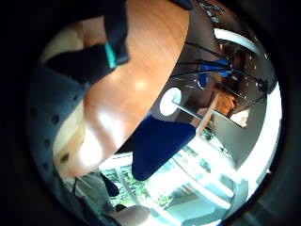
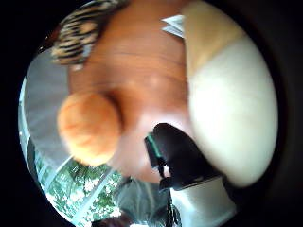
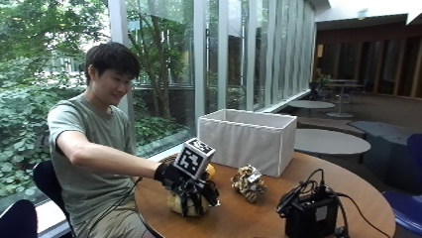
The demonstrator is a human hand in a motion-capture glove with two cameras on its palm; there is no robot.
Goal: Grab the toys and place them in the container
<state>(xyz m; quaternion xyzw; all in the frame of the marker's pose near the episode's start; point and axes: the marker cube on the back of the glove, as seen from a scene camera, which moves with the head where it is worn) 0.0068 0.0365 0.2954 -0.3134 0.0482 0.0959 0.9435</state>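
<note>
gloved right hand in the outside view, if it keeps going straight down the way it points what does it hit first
Most likely the cream plush toy on the round wooden table: the gloved right hand hangs right over it, fingers curled down at it. Whether it already touches is unclear. The orange plush ball lies beside that line.

White fabric container point(image 3: 247, 138), wood-brown table point(image 3: 264, 218), tiger-striped toy point(image 3: 248, 182), orange ball point(image 2: 89, 127), cream toy point(image 3: 181, 205), black-gloved hand point(image 3: 184, 184).

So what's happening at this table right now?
A seated person reaches the gloved right hand down onto a cream plush toy at the near edge of the round wooden table, fingers draped over it. An orange toy and a striped toy lie nearby. The white fabric container stands behind them; its inside isn't visible.
</note>
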